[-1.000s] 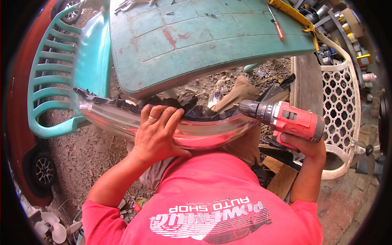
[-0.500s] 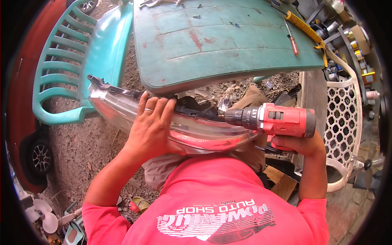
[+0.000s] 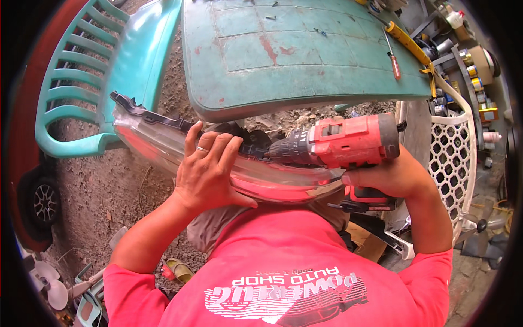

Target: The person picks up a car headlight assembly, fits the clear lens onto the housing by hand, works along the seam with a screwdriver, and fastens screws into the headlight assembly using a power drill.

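Observation:
A car headlight with a clear lens and black housing lies across my lap, its far left end reaching out over the ground. My left hand is wrapped over its middle, fingers on the black rim and thumb against the lens side. In my right hand is a red and black cordless drill, gripped by its handle. The drill's chuck points left, close against the black rim just right of my left hand. The bit's tip is hidden, so I cannot tell whether it touches the housing.
A green plastic table stands ahead, bearing a screwdriver, a yellow-handled tool and several screws. At left are a green chair and a red car. A white lattice chair and shelves with cans stand right.
The drill has shifted left along the headlight's rim, toward my left hand. My left hand keeps its hold. The whole view has moved slightly.

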Demonstrator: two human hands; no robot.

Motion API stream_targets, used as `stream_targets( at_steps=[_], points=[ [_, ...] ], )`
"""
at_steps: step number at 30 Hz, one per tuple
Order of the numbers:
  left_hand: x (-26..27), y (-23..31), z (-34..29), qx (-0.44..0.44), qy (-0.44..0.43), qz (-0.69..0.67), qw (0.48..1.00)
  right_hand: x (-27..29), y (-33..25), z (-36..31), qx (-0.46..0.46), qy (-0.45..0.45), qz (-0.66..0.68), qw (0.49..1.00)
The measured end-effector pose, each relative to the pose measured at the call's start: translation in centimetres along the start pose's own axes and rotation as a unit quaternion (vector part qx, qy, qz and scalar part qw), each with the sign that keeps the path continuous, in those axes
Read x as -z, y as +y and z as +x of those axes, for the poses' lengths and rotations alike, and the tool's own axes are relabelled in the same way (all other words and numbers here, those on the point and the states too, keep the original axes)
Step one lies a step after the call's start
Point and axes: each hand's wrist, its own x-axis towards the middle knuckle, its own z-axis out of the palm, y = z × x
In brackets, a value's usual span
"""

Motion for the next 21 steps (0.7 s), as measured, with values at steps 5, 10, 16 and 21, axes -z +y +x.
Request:
stream_targets(
  at_steps=[5,10,16,21],
  points=[
    [-0.4,-0.1,-0.3,-0.005,0.004,-0.001,1.0,-0.3,-2.1,1.1,-0.007,-0.028,-0.006,1.0],
    [-0.5,0.1,-0.5,-0.001,0.004,-0.002,1.0,-0.3,-3.1,1.6,0.006,-0.041,-0.064,0.997],
    [-0.6,0.0,-0.7,-0.001,0.006,-0.003,1.0,-0.7,-3.4,2.3,0.036,-0.065,-0.074,0.995],
    [-0.6,0.0,-0.7,0.003,0.008,-0.012,1.0,-0.6,-4.8,2.5,0.045,-0.09,-0.122,0.987]
  ],
)
